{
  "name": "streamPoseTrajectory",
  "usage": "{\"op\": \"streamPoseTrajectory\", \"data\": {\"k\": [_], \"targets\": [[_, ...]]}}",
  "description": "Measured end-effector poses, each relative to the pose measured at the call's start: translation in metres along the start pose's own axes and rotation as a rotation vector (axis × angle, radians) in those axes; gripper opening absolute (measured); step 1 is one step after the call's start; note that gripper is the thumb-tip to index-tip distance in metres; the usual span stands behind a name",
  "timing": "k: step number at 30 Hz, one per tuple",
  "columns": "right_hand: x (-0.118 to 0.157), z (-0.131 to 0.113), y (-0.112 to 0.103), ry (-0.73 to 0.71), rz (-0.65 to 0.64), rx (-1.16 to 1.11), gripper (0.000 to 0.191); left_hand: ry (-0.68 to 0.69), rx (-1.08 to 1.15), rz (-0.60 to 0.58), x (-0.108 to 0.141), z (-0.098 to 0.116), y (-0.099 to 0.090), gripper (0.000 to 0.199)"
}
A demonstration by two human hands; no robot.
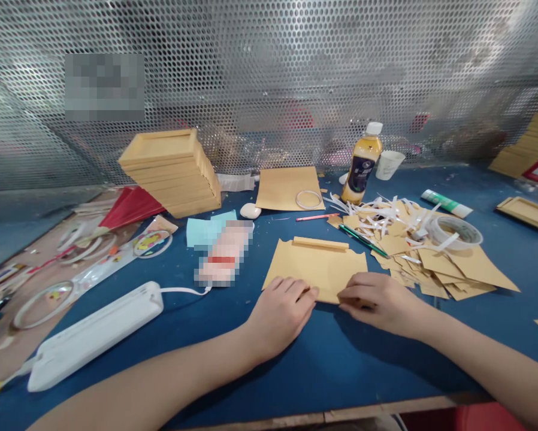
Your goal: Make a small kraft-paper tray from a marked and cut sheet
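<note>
A brown kraft card sheet point(316, 268) lies on the blue tabletop in front of me, its far edge folded up into a narrow raised strip. My left hand point(283, 311) has its fingers curled over the near edge, left of the middle. At the near right corner my right hand point(381, 302) pinches the same edge between thumb and fingers. Parts of the near fold are hidden under both hands. Beyond the sheet lie a pink pencil point(317, 217) and a green pen point(363, 240).
A stack of folded card trays point(174, 173) stands back left. A drink bottle point(363, 164) and paper cup point(389, 164) are at the back. Card scraps point(449, 269) and a tape roll point(455, 233) lie right. A white power strip point(98, 335) lies left, cabled to a blurred phone-like object point(224, 254).
</note>
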State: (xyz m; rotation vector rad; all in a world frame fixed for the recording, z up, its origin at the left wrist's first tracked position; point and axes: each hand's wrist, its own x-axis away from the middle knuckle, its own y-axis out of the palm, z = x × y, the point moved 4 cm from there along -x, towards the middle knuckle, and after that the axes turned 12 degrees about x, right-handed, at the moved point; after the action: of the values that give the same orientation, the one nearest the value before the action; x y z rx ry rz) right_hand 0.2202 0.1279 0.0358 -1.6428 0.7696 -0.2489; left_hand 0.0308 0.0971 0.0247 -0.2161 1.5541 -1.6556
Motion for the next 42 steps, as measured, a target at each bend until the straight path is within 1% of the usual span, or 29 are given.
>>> {"op": "streamPoseTrajectory", "data": {"k": [3, 5, 7, 9, 10, 12, 14, 16, 17, 18, 19, 21, 22, 23, 27, 30, 33, 36, 39, 40, 42], "targets": [[-0.003, -0.011, 0.005, 0.003, -0.027, -0.092, 0.018, 0.044, 0.017, -0.015, 0.0, 0.001, 0.0, 0.022], [-0.004, -0.012, 0.001, -0.031, -0.05, -0.132, 0.02, 0.07, 0.033, -0.029, -0.001, -0.001, 0.0, 0.024], [-0.003, -0.005, -0.009, -0.056, -0.044, -0.123, 0.025, 0.093, 0.06, -0.04, -0.002, -0.004, -0.002, 0.026], [-0.002, 0.009, -0.021, -0.061, -0.012, -0.062, 0.029, 0.118, 0.105, -0.05, -0.004, -0.009, -0.005, 0.028], [-0.001, 0.016, -0.026, -0.066, -0.003, -0.027, 0.033, 0.131, 0.133, -0.053, -0.005, -0.012, -0.007, 0.027], [0.0, 0.029, -0.034, -0.079, -0.006, 0.017, 0.047, 0.165, 0.207, -0.044, -0.008, -0.018, -0.012, 0.026], [0.001, 0.037, -0.036, -0.094, -0.04, 0.032, 0.064, 0.17, 0.291, 0.012, -0.01, -0.027, -0.019, 0.024], [0.002, 0.04, -0.034, -0.111, -0.084, 0.034, 0.077, 0.127, 0.374, 0.086, -0.011, -0.037, -0.025, 0.02], [0.002, 0.04, -0.033, -0.113, -0.098, 0.038, 0.079, 0.1, 0.411, 0.111, -0.011, -0.042, -0.027, 0.018], [0.002, 0.041, -0.031, -0.112, -0.101, 0.049, 0.076, 0.078, 0.442, 0.126, -0.011, -0.046, -0.028, 0.018], [0.001, 0.041, -0.029, -0.111, -0.092, 0.066, 0.068, 0.064, 0.467, 0.13, -0.011, -0.048, -0.029, 0.018], [0.001, 0.043, -0.026, -0.113, -0.053, 0.115, 0.044, 0.064, 0.493, 0.118, -0.011, -0.05, -0.029, 0.018], [0.001, 0.043, -0.025, -0.122, -0.03, 0.141, 0.037, 0.068, 0.491, 0.106, -0.011, -0.05, -0.029, 0.019], [0.001, 0.042, -0.024, -0.138, -0.013, 0.163, 0.033, 0.069, 0.479, 0.089, -0.012, -0.05, -0.029, 0.02], [0.0, 0.03, -0.022, -0.216, 0.007, 0.217, 0.027, 0.046, 0.348, -0.02, -0.013, -0.049, -0.023, 0.023], [-0.001, 0.015, -0.019, -0.265, -0.019, 0.219, 0.022, 0.03, 0.241, -0.114, -0.013, -0.053, -0.015, 0.027], [-0.002, 0.006, -0.015, -0.267, -0.047, 0.187, 0.021, 0.043, 0.181, -0.159, -0.013, -0.054, -0.011, 0.034], [-0.003, 0.005, -0.013, -0.248, -0.043, 0.155, 0.019, 0.076, 0.198, -0.182, -0.013, -0.043, -0.013, 0.029], [-0.005, 0.007, -0.011, -0.226, -0.026, 0.135, 0.018, 0.105, 0.299, -0.24, -0.012, -0.026, -0.015, 0.014], [-0.006, 0.008, -0.011, -0.21, -0.022, 0.131, 0.018, 0.099, 0.321, -0.246, -0.012, -0.021, -0.016, 0.014], [-0.008, 0.01, -0.012, -0.166, -0.026, 0.125, 0.018, 0.075, 0.323, -0.247, -0.013, -0.015, -0.015, 0.03]]}}
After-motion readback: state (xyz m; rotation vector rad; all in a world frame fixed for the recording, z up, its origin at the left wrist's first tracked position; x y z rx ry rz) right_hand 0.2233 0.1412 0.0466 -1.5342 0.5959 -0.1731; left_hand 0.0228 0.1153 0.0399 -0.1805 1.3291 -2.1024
